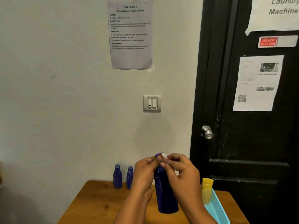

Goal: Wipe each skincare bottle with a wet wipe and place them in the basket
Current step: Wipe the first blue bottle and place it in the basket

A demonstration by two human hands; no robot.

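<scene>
A tall dark blue bottle (166, 196) is held upright above the wooden table (97, 204). My left hand (144, 172) grips its neck from the left. My right hand (181, 170) pinches a small white wet wipe (164, 156) against the bottle's cap. Two smaller dark blue bottles (117, 176) (129, 177) stand by the wall at the table's back. A yellow bottle (207, 190) stands in the light blue basket (218, 209) at the right.
The table stands against a white wall bearing a light switch (152, 103) and a taped task sheet (131, 33). A black door (252, 126) with a metal knob (207, 132) is just right of the table.
</scene>
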